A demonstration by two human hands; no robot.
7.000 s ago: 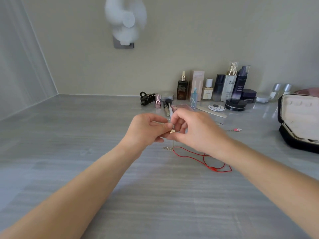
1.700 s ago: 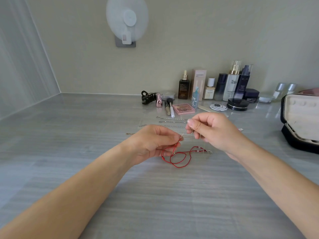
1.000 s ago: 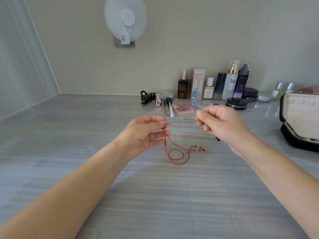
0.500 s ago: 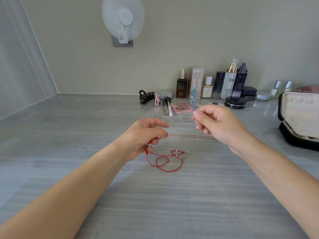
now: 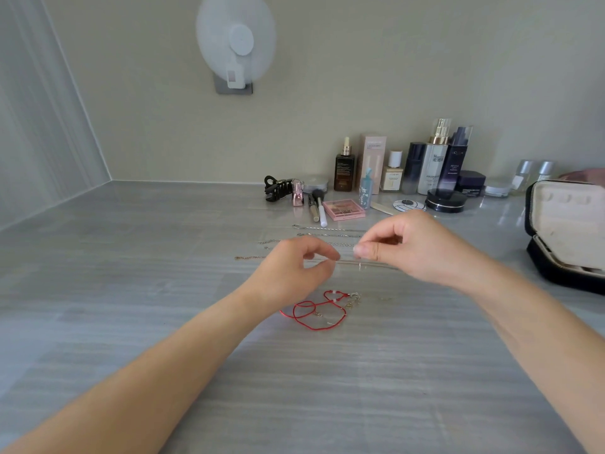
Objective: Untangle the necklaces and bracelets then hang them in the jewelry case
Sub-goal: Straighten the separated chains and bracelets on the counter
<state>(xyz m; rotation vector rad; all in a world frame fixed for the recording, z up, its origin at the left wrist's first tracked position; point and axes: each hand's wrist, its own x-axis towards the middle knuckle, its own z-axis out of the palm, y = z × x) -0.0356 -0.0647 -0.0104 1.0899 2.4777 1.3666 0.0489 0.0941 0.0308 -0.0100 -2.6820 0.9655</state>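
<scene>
Head view: both hands hover above the grey desk point(image 5: 131, 257), close together but not touching. The left hand point(image 5: 294, 273) has thumb and forefinger curled toward each other in a pinch; whether anything thin sits between them cannot be told. The right hand point(image 5: 415, 247) is also pinched at thumb and forefinger, and a tiny ring-like piece point(image 5: 359, 265) hangs just below those fingertips, so it seems to grip a very fine chain, too thin to trace.

The red cord point(image 5: 314, 311) lies loose on the desk in loops, just below and between the hands, touching neither. A small gold clasp point(image 5: 353, 298) sits at its right end.

Behind the hands, 4 chains point(image 5: 327, 229) lie stretched out in near-parallel rows across the desk, partly hidden by the hands.

The jewelry case point(image 5: 569, 234) stands open at the right edge, well apart from the hands, its pale lining facing in.

Along the wall stand bottles point(image 5: 435, 158), with a pink palette point(image 5: 343, 209), a brush point(image 5: 319, 208) and a black hair clip point(image 5: 276, 188) in front. A white fan point(image 5: 235, 40) is on the wall.
</scene>
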